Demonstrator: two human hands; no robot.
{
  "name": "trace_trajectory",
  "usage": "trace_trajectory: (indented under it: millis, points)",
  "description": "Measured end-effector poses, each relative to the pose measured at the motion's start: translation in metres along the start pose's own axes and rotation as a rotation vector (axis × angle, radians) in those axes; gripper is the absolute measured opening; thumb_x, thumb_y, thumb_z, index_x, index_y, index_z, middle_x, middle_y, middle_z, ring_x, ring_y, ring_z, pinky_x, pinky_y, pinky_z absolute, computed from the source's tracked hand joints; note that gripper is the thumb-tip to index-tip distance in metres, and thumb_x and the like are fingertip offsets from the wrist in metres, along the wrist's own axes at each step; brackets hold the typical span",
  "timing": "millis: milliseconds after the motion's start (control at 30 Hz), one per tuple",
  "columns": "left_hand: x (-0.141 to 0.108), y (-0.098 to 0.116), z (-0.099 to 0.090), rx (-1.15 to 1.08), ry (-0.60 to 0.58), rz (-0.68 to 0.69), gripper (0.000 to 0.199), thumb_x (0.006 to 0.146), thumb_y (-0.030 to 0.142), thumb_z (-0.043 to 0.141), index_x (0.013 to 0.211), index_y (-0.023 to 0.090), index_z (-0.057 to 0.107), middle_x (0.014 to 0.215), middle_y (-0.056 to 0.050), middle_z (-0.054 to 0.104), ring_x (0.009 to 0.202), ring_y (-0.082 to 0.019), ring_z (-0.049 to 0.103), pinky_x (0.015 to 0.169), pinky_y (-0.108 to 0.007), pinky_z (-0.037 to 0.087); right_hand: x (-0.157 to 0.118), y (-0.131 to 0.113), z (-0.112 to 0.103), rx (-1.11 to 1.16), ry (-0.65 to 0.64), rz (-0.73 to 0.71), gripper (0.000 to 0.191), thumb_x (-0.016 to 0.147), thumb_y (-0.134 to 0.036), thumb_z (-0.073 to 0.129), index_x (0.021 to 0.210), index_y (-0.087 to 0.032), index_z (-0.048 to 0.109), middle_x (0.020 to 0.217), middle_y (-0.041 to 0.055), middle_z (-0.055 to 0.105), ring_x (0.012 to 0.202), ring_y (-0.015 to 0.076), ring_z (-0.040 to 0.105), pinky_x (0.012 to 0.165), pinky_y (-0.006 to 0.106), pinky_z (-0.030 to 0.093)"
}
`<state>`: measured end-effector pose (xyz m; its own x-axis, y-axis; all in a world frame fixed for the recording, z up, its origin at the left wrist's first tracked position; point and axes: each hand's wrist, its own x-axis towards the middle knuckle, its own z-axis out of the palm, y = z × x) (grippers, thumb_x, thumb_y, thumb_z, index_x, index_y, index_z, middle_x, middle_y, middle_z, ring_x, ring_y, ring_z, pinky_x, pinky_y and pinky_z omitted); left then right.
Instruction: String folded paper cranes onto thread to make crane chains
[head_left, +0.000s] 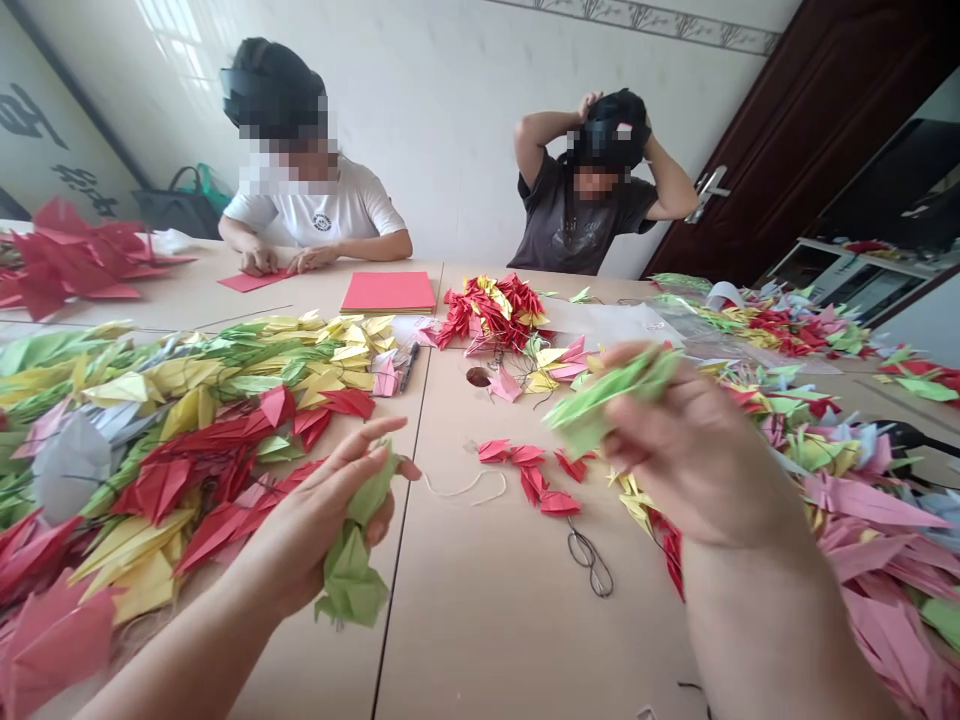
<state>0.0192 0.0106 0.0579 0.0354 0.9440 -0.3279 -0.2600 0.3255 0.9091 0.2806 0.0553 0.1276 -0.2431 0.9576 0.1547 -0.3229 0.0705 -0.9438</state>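
My left hand (341, 510) holds green folded paper pieces (354, 580), which hang below its palm; its index finger and thumb point to the right. On the right, my right hand (675, 440) is closed around a bundle of green folded paper (611, 395), slightly blurred. Between the hands, small red folded papers (529, 475) lie on the table, with a pale thread (469, 492) to their left. A looped dark wire (590, 562) lies just below the red papers.
Heaps of coloured folded paper (210, 400) cover the left side, and more (862, 520) the right. A red paper stack (388, 291) and a red-yellow pile (495, 312) lie farther back. Two people sit opposite; one touches a red sheet (257, 280), the other's hands are raised to the head.
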Motion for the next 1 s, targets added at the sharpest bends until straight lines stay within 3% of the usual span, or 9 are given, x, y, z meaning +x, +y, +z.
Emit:
trace_trajectory:
  millis: [100,233,433,733,867,1000]
  points:
    - [-0.013,-0.009,0.009,0.031,-0.170,0.034,0.027,0.089,0.046,0.058,0.107,0.026,0.057,0.077,0.002,0.061,0.044,-0.005,0.043,0.041,-0.016,0.029,-0.004,0.031,0.022,-0.087,-0.234,0.216,0.025,0.073,-0.024,0.082,0.091,-0.022,0.064,0.066,-0.0057,0.061,0.052,0.0067,0.057,0.045,0.015,0.050]
    - [-0.024,-0.017,0.010,0.114,-0.345,0.096,0.038,0.081,0.056,0.065,0.099,0.024,0.054,0.056,0.008,0.044,0.045,-0.005,0.036,0.043,-0.015,0.027,-0.011,0.052,0.035,-0.102,-0.342,0.341,0.026,0.077,-0.024,0.079,0.094,-0.021,0.060,0.071,-0.0054,0.061,0.058,0.0069,0.058,0.053,0.016,0.053]
    - [-0.028,-0.015,0.014,0.163,-0.205,0.043,0.032,0.086,0.053,0.061,0.091,0.024,0.047,0.051,0.010,0.040,0.044,-0.005,0.033,0.040,-0.013,0.022,-0.013,0.052,0.033,-0.069,-0.423,0.322,0.017,0.089,-0.030,0.068,0.102,-0.023,0.061,0.083,-0.0019,0.065,0.073,0.0094,0.066,0.061,0.018,0.058]
    - [-0.031,-0.012,0.013,0.139,-0.119,0.050,0.035,0.080,0.053,0.066,0.088,0.024,0.048,0.052,0.009,0.042,0.044,-0.006,0.036,0.040,-0.014,0.027,-0.008,0.043,0.029,-0.185,-0.258,0.273,0.019,0.088,-0.038,0.067,0.097,-0.022,0.064,0.076,-0.0013,0.066,0.065,0.0105,0.068,0.054,0.016,0.053]
    - [-0.033,-0.010,0.017,0.144,-0.068,0.057,0.038,0.077,0.056,0.068,0.084,0.024,0.048,0.051,0.008,0.043,0.043,-0.007,0.035,0.039,-0.015,0.029,-0.008,0.045,0.028,-0.152,-0.242,0.286,0.021,0.089,-0.042,0.065,0.095,-0.021,0.067,0.088,0.0029,0.070,0.077,0.0147,0.069,0.063,0.023,0.055]
    - [-0.035,-0.006,0.021,0.122,0.056,0.057,0.042,0.070,0.056,0.073,0.085,0.024,0.050,0.048,0.008,0.043,0.043,-0.007,0.033,0.037,-0.014,0.027,-0.006,0.047,0.023,-0.241,-0.196,0.154,0.023,0.089,-0.042,0.064,0.094,-0.022,0.074,0.086,0.0021,0.067,0.078,0.0136,0.060,0.074,0.026,0.051]
